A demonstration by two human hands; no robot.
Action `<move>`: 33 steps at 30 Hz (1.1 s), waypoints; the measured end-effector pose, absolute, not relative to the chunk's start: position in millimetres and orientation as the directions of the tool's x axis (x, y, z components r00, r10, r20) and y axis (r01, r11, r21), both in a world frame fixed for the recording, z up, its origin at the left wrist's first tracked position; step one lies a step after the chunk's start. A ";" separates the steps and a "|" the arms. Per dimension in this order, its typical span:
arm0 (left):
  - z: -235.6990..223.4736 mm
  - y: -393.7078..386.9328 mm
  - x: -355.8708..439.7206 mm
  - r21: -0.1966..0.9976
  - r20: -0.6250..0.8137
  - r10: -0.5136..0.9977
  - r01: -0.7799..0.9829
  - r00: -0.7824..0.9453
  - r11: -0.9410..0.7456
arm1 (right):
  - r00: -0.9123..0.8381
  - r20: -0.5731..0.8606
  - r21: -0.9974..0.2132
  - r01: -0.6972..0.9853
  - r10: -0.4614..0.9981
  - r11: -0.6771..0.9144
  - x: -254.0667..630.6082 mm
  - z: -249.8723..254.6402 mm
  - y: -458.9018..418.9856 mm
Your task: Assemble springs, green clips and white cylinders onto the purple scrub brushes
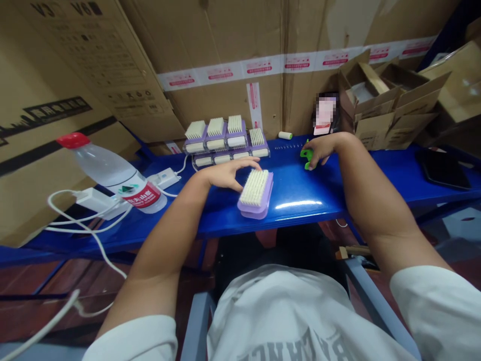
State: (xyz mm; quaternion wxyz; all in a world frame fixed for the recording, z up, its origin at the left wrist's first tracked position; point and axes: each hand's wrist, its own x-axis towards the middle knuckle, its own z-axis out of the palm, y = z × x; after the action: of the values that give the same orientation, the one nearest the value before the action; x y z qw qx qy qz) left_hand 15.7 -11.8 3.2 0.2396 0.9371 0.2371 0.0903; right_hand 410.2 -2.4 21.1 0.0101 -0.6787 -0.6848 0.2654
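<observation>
Fingertips (246,168) of the left hand (225,174) are spread against a lilac scrub brush (255,195), not closed on it, near the front edge of the blue worktop (296,180). Fingers (313,149) of the right hand (326,146) are pinched narrowly on a green plastic piece (305,157). Along the back edge, more scrub brushes (216,133) are ranked. Near the left end, a water bottle (116,173) is laid on its side, its contents unclear; open cardboard cartons (387,108) are piled past the back right corner, their contents too shadowed to tell.
</observation>
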 end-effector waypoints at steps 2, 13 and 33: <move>-0.6 -8.4 14.1 0.450 0.068 0.520 0.439 0.851 -0.778 | -0.031 -0.359 -0.345 0.933 0.933 -0.102 409.6 20.7 -2.7; -9.5 -13.9 35.6 0.616 0.035 0.434 0.322 0.900 -0.719 | -0.046 -0.376 -0.399 0.909 0.925 -0.117 418.9 21.0 -0.5; -14.6 -8.9 37.6 0.365 0.092 0.825 0.752 0.557 -0.548 | -0.528 -0.197 -0.488 0.784 0.826 0.385 321.6 11.1 -16.8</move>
State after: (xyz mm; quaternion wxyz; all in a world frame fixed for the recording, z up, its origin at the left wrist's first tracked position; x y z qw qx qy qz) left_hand 37.6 -8.9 -14.6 0.1434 0.8706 0.4530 0.1275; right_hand 321.6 -16.8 11.1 0.0389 -0.4840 -0.8312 0.2708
